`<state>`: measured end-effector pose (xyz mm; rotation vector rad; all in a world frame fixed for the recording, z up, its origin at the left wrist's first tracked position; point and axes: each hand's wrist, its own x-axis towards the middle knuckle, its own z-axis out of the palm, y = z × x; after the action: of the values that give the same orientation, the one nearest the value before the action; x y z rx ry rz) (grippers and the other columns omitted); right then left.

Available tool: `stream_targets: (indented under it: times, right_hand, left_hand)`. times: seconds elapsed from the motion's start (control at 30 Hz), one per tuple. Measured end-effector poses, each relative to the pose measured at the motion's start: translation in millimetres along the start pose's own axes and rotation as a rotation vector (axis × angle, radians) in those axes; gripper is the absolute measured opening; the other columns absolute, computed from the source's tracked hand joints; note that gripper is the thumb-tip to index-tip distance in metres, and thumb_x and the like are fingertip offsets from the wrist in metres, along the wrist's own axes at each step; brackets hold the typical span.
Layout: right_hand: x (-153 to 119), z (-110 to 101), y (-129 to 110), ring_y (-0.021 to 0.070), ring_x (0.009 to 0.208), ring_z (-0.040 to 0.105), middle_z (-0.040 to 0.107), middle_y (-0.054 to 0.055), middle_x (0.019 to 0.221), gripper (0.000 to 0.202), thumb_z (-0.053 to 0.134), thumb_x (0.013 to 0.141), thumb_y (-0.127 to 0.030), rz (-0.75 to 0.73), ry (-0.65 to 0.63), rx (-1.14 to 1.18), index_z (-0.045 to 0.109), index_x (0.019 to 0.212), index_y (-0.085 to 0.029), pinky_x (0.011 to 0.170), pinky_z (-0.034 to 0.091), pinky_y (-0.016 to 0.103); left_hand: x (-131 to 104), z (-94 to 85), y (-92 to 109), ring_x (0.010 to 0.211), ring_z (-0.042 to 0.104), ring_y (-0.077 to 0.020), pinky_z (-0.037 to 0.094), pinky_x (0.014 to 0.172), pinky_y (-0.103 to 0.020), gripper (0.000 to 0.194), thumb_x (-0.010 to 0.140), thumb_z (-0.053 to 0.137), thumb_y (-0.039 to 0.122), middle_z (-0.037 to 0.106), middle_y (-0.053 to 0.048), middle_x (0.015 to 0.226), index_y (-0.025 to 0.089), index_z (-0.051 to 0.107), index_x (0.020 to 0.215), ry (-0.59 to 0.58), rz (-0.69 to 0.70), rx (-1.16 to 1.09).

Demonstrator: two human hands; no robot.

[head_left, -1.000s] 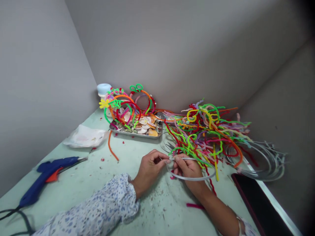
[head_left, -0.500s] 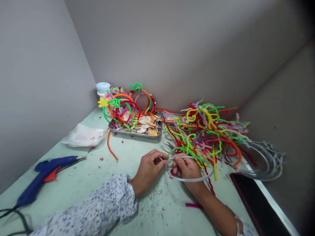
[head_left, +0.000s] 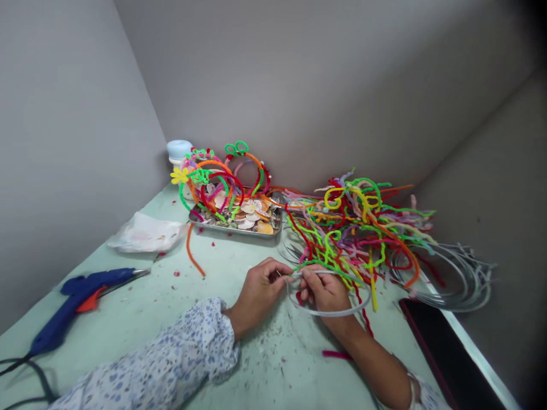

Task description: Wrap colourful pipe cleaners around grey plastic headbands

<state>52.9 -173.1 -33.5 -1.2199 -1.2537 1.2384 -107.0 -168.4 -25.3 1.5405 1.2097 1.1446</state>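
Near the middle of the table, my left hand (head_left: 261,293) pinches the end of a green pipe cleaner (head_left: 318,265) between thumb and fingertips. My right hand (head_left: 325,296) is closed on a clear-white plastic hoop (head_left: 337,312), close to its left end, with thumb and index finger almost touching the left fingertips. The hoop curves around below the right fingers. The green pipe cleaner runs from the fingertips over the right hand toward the pile of coloured pipe cleaners (head_left: 363,216). How the green strand meets the hoop is too small to tell.
A metal tray (head_left: 239,232) of shells holds decorated hoops (head_left: 213,182) at the back. A blue glue gun (head_left: 81,302) and a white plastic bag (head_left: 147,234) lie left. To the right are a bundle of clear hoops (head_left: 461,279) and a phone (head_left: 453,353). Walls enclose the table.
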Motion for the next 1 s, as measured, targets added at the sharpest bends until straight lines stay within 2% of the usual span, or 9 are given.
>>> stream_targets:
  times: [0.23,0.43,0.53,0.67,0.83,1.0]
  right_hand:
    - [1,1,-1,0.0099,0.045,0.053,0.056,-0.003,0.059,0.036,0.057,0.083,-0.052,-0.007,0.009,0.005,0.059,0.082,-0.016,0.041,0.039,0.02]
    - [1,-1,3,0.0088,0.047,0.051,0.054,-0.003,0.059,0.031,0.057,0.085,-0.047,-0.018,-0.014,0.032,0.059,0.082,-0.016,0.045,0.041,0.02]
    - [-1,0,2,0.009,0.05,0.052,0.056,-0.003,0.066,0.032,0.058,0.085,-0.044,-0.005,-0.01,0.091,0.058,0.102,-0.017,0.045,0.044,0.02]
    - [-3,3,0,0.0095,0.051,0.052,0.058,-0.004,0.07,0.051,0.061,0.084,-0.039,-0.021,-0.028,0.161,0.045,0.129,-0.022,0.044,0.048,0.022]
    - [-3,4,0,0.0106,0.049,0.053,0.058,-0.005,0.063,0.062,0.061,0.084,-0.036,-0.059,-0.038,0.172,0.036,0.139,-0.021,0.044,0.048,0.023]
    - [-3,2,-4,0.0105,0.048,0.054,0.06,-0.004,0.061,0.064,0.061,0.083,-0.038,-0.043,-0.07,0.134,0.037,0.139,-0.018,0.044,0.047,0.021]
  left_hand:
    - [-1,-0.1,-1,0.071,0.055,-0.0124,0.042,0.065,-0.022,0.012,0.077,0.063,0.02,0.064,-0.002,0.081,0.018,0.07,0.086,0.005,0.039,0.014]
    - [-1,0.6,-2,0.072,0.057,-0.0135,0.043,0.066,-0.023,0.012,0.077,0.064,0.022,0.065,-0.003,0.079,0.018,0.072,0.086,-0.002,-0.001,-0.004]
    - [-1,1.0,-2,0.074,0.058,-0.0144,0.044,0.068,-0.023,0.012,0.077,0.064,0.022,0.066,-0.004,0.081,0.018,0.072,0.085,-0.004,-0.019,-0.03]
    - [-1,0.6,1,0.076,0.059,-0.0149,0.044,0.07,-0.024,0.011,0.077,0.063,0.021,0.067,-0.004,0.081,0.016,0.071,0.083,-0.018,-0.031,-0.054]
    - [-2,0.0,5,0.075,0.06,-0.0146,0.045,0.07,-0.024,0.01,0.077,0.064,0.021,0.067,-0.004,0.08,0.015,0.071,0.081,-0.039,-0.052,-0.104]
    - [-2,1.0,9,0.066,0.06,-0.0139,0.046,0.065,-0.024,0.012,0.078,0.064,0.024,0.067,-0.003,0.071,0.013,0.066,0.081,-0.108,-0.118,-0.348]
